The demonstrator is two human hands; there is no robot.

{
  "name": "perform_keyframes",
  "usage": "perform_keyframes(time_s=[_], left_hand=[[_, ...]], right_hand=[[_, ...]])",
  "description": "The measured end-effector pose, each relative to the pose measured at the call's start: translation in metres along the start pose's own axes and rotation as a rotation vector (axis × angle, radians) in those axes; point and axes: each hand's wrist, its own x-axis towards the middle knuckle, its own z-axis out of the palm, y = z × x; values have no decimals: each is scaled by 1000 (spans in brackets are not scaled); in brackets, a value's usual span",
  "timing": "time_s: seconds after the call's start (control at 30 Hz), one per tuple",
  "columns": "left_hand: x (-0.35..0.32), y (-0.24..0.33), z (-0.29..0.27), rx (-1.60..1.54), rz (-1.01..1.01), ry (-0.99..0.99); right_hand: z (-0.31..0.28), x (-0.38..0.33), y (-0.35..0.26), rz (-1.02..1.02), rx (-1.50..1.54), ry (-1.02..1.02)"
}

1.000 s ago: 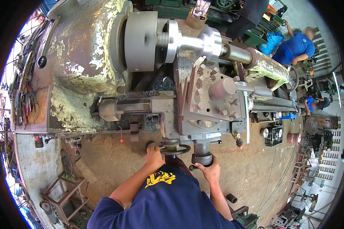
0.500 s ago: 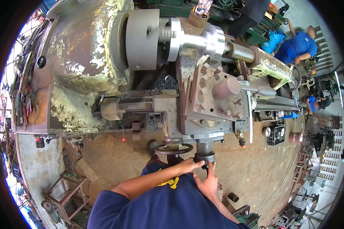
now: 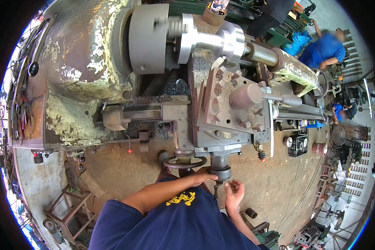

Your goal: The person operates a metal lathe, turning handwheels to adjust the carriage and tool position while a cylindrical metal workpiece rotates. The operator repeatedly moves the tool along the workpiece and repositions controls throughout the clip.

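In front of me stands a metal lathe, with a grey chuck (image 3: 149,39) at its left. Between the chuck and the tailstock a shiny flanged metal workpiece (image 3: 210,43) is held. A cutting tool tip (image 3: 217,62) juts from the square tool post (image 3: 225,102) close to the workpiece. My left hand (image 3: 201,177) is closed against the round feed dial (image 3: 220,173) at the carriage front, its far fingers partly hidden. Below the dial hangs a crank handle (image 3: 216,192). Just right of it, my right hand (image 3: 234,192) is in the air, fingers loosely curled and holding nothing.
A carriage handwheel (image 3: 184,162) sits left of the dial. Metal shavings (image 3: 177,87) lie under the chuck. A person in blue (image 3: 323,50) stands at the upper right. At the lower left is a metal frame stand (image 3: 73,210); a phone (image 3: 219,6) rests at the top.
My right hand has let go of the crank handle and moved away to the right and down. My left hand stays at the dial. The whole view has shifted slightly.
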Motion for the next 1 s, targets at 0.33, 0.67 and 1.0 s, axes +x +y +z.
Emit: perform_keyframes(time_s=[0.33, 0.67, 1.0], left_hand=[[12, -37, -22, -264, 138, -175], [-34, -20, -20, 31, -119, 238], [-35, 40, 41, 56, -139, 199]], right_hand=[[-19, 94, 47, 368, 413, -655], [19, 27, -57, -150, -770, -157], [45, -33, -83, -203, -894, -276]])
